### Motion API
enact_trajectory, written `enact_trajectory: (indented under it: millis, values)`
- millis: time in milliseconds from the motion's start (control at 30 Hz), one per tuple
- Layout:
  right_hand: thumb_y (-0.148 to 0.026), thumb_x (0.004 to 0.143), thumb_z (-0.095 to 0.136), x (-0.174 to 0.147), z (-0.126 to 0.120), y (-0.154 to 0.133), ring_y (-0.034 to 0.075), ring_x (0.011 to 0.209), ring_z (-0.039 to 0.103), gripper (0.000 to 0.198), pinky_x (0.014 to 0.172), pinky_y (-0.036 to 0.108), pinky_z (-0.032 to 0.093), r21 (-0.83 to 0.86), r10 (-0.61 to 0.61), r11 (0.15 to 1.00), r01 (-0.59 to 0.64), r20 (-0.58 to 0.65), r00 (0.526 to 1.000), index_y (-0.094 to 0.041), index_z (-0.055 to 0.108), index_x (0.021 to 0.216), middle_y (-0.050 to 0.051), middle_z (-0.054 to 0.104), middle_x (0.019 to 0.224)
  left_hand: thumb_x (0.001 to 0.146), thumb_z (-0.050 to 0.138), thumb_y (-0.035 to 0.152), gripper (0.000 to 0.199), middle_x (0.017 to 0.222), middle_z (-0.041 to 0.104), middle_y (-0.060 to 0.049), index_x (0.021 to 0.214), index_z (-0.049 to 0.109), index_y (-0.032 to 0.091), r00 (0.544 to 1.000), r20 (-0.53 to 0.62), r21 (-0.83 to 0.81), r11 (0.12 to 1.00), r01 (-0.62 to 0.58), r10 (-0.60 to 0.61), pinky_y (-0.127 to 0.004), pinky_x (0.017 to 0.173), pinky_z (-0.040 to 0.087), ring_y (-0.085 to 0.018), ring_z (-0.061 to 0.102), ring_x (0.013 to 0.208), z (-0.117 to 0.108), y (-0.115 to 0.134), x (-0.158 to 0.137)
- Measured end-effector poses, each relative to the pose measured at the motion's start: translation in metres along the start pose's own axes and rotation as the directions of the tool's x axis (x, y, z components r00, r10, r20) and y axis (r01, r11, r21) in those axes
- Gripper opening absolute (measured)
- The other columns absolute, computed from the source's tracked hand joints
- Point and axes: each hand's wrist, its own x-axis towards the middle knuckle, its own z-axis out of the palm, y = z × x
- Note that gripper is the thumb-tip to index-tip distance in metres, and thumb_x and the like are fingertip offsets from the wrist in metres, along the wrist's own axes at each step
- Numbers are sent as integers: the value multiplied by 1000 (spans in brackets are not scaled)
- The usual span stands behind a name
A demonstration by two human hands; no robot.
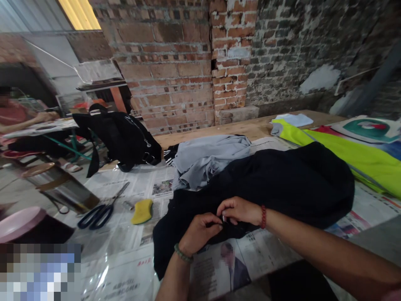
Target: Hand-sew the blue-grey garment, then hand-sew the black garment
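Both hands are pinching at the near edge of the dark cloth: from my remote seat, I read the left hand (202, 229) as thumb and forefinger nipped together on the fabric, with the right hand (240, 210) closed in the same way just beside it, the fingertips almost meeting. A small shiny thing (223, 218) glints at the right fingertips; I cannot tell what it is, as it is too small from up here. The dark cloth (282, 184) lies bunched across the newspaper (119, 255), stretching from under the left wrist away to the right, and its far side meets the grey cloth (213, 155). I judge the step in hand to be close fingertip work on one spot of that edge, partway through, as neither pinch looks loose. For the next move, I would want the left fingers to steady the fabric while the right ones do the finer shifting, with small wrist motions and little pull, since soft cloth could slide or fold over the spot. The scissors (110, 205) and yellow sponge (142, 211) lie off to the left, untouched.
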Motion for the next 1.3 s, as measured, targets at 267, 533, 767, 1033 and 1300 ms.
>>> enact_trajectory:
  millis: [267,533,767,1033,1300]
  values:
    - [-14,66,47,0,2,4,3,29,42,24,28,13,17,301,91,949,-96,32,995,-16,49,90,-5,60,58,69,56,17,12,65,59,1,69,68,17,998,3,33,998,-58,57,-20,56,38,-10,49,58,0,5,1]
    - [-31,65,61,0,-1,5,3,34,48,21,30,14,20,378,134,918,-125,3,991,-14,50,71,-2,61,61,71,55,18,13,64,57,0,69,68,18,990,-51,110,986,-128,134,-21,59,39,-11,50,61,1,5,1]
    - [-28,60,64,0,1,7,2,35,44,19,33,15,22,367,153,922,-124,-49,987,-13,53,62,-5,54,53,72,55,20,13,64,56,-1,69,67,18,982,-97,114,982,-152,163,-22,59,40,-12,52,61,0,3,2]
    - [-25,79,47,-4,-5,-1,7,51,51,20,46,18,36,-163,-55,986,34,-128,990,-15,63,82,-1,58,65,70,56,21,11,65,58,1,69,66,17,994,-106,31,999,-28,31,-21,59,39,-12,51,62,-2,0,3]
    - [-17,77,51,-37,1,1,18,95,50,18,85,36,38,-752,-735,498,431,-103,670,-21,58,94,6,59,95,67,59,25,13,53,49,5,62,63,14,986,-89,-160,979,127,-142,-19,52,32,-9,40,53,-1,-7,7]
